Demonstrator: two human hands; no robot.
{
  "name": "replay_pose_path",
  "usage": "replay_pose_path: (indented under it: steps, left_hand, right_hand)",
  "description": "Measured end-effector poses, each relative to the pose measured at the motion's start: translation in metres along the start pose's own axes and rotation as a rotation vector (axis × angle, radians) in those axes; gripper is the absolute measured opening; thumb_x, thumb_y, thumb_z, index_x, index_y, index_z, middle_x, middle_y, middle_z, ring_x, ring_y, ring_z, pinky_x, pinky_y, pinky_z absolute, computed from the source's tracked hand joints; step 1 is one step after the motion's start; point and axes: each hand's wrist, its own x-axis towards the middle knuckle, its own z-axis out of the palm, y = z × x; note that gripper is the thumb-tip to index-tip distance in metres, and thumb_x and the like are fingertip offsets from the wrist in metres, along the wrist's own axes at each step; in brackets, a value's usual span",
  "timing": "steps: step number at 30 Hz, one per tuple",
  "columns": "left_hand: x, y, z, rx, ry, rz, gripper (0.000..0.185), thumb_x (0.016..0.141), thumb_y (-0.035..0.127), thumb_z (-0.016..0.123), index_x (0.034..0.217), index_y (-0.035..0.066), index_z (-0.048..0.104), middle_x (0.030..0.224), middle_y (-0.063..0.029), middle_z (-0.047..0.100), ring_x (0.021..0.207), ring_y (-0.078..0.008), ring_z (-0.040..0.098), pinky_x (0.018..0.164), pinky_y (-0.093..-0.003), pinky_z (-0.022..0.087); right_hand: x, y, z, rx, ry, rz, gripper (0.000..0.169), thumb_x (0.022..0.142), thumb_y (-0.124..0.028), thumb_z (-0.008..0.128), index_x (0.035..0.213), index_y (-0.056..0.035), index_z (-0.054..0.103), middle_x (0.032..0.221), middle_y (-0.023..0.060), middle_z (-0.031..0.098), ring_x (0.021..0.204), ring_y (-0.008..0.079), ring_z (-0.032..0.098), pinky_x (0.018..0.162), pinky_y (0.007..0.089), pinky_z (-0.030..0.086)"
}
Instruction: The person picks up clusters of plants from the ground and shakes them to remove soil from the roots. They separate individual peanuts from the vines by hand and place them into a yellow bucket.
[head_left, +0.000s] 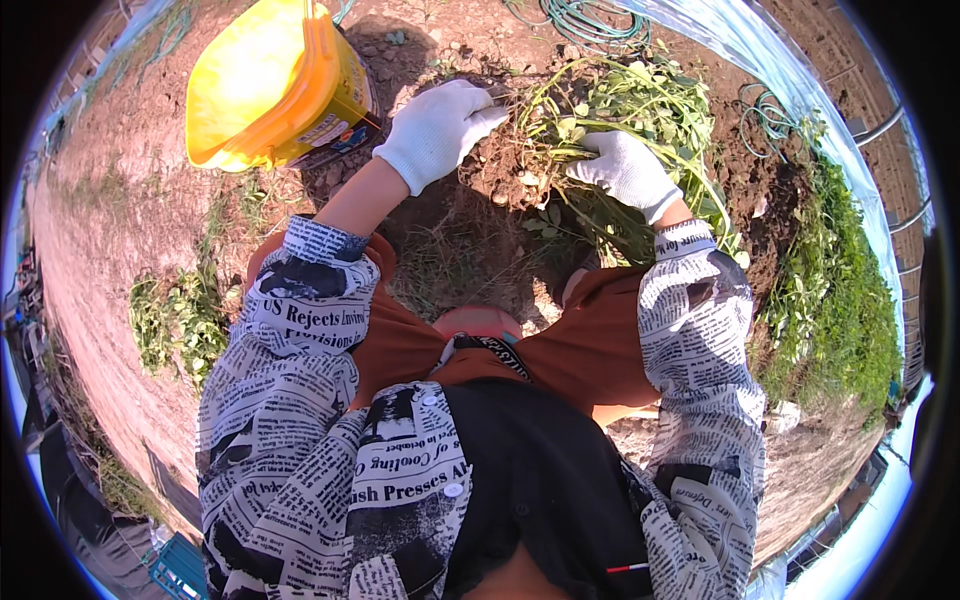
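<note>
An uprooted plant, apparently a peanut plant (652, 97), lies before me with its leafy stems towards the upper right. Its root clump (517, 169) is caked in brown soil, and a few pale pods show among the roots. My right hand (626, 169), in a white knit glove, grips the stems just right of the roots. In a matching glove, my left hand (442, 127) is at the left edge of the root clump, fingers bent together. Whether it pinches a pod or root is hidden. Left of this hand stands a yellow bucket (289, 112), its inside glaring in sunlight.
Green hose (592, 22) lies coiled at the top, with another coil (769, 120) farther right. Clear plastic sheeting (817, 82) borders a green crop row (840, 285). Pulled plants (180, 319) lie on the ground at left. A teal crate (178, 568) is at lower left.
</note>
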Motion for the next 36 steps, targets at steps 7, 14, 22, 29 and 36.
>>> replay_pose_path:
  steps: [7, 14, 22, 29, 36]
  left_hand:
    - [-0.018, 0.022, 0.026, 0.199, -0.151, -0.044, 0.035, 0.085, 0.032, 0.059, 0.113, 0.012, 0.057, 0.106, -0.0100, 0.058, 0.098, -0.0285, 0.057, 0.085, -0.0388, 0.046]
    - [-0.003, 0.025, 0.043, 0.380, 0.002, -0.008, 0.051, 0.073, 0.047, 0.067, 0.102, 0.007, 0.057, 0.095, -0.0101, 0.058, 0.089, -0.0274, 0.059, 0.078, -0.0400, 0.047]
    - [0.008, 0.007, 0.027, 0.150, -0.198, -0.005, 0.034, 0.083, 0.034, 0.060, 0.103, 0.007, 0.057, 0.090, -0.0129, 0.060, 0.083, -0.0307, 0.060, 0.074, -0.0402, 0.047]
    - [0.003, -0.006, 0.000, -0.290, -0.169, -0.203, 0.028, 0.091, 0.023, 0.051, 0.113, 0.006, 0.057, 0.097, -0.0136, 0.065, 0.089, -0.0291, 0.063, 0.077, -0.0351, 0.049]
    - [0.001, -0.020, -0.007, -0.054, 0.009, -0.193, 0.026, 0.089, 0.015, 0.054, 0.112, 0.006, 0.063, 0.105, -0.0114, 0.066, 0.096, -0.0228, 0.062, 0.086, -0.0310, 0.046]
  right_hand:
    - [0.007, -0.002, 0.003, -0.052, 0.108, 0.025, 0.038, 0.078, -0.034, 0.065, 0.095, 0.0004, 0.064, 0.083, 0.0234, 0.063, 0.082, 0.0379, 0.061, 0.072, 0.0400, 0.047]
    - [0.013, -0.020, 0.005, -0.028, 0.149, 0.081, 0.045, 0.077, -0.038, 0.063, 0.101, -0.0004, 0.063, 0.088, 0.0243, 0.063, 0.086, 0.0388, 0.061, 0.075, 0.0414, 0.047]
    - [0.015, -0.015, 0.010, -0.061, 0.116, 0.071, 0.042, 0.078, -0.036, 0.063, 0.104, -0.0021, 0.063, 0.089, 0.0228, 0.064, 0.087, 0.0382, 0.061, 0.075, 0.0407, 0.047]
    - [0.017, -0.014, 0.012, -0.096, 0.062, 0.057, 0.038, 0.079, -0.034, 0.063, 0.100, -0.0022, 0.063, 0.087, 0.0214, 0.064, 0.086, 0.0373, 0.062, 0.075, 0.0406, 0.047]
    - [0.019, -0.008, 0.014, -0.125, 0.117, 0.102, 0.037, 0.079, -0.034, 0.063, 0.101, -0.0038, 0.064, 0.090, 0.0209, 0.064, 0.090, 0.0363, 0.061, 0.077, 0.0406, 0.047]
